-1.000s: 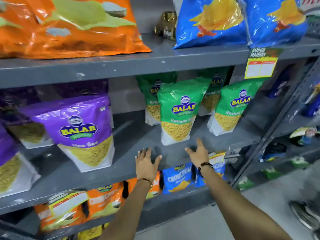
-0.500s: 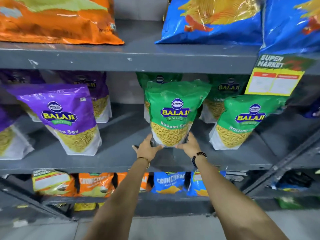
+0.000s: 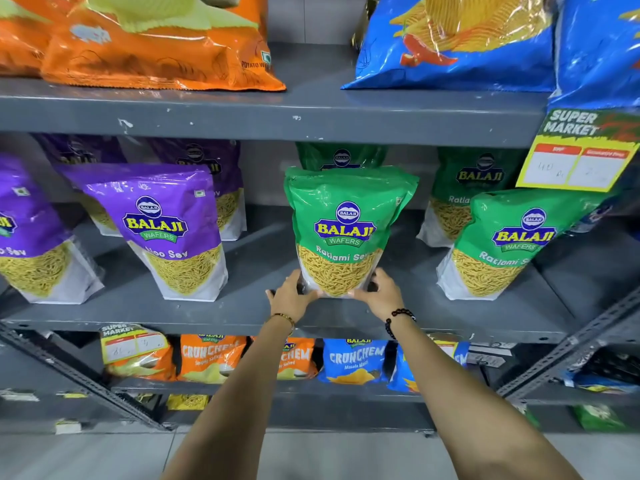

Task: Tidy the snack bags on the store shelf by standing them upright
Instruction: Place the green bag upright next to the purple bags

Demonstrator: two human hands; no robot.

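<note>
A green Balaji Ratlami Sev bag (image 3: 346,223) stands upright at the middle of the grey middle shelf (image 3: 259,313). My left hand (image 3: 291,297) grips its lower left corner and my right hand (image 3: 381,294) grips its lower right corner. Another green bag (image 3: 502,244) leans to the right of it, and two more green bags (image 3: 474,188) stand behind. Purple Aloo Sev bags (image 3: 166,230) lean on the left part of the same shelf.
The top shelf holds big orange bags (image 3: 149,39) and blue bags (image 3: 457,39). A yellow price tag (image 3: 578,157) hangs off its edge at the right. Small orange and blue Crunchem bags (image 3: 356,358) sit on the lower shelf. A diagonal metal brace (image 3: 571,355) crosses at right.
Both hands rose from the shelf's front edge to the green bag's base and took hold of it. The camera came closer and the bag now stands straighter.
</note>
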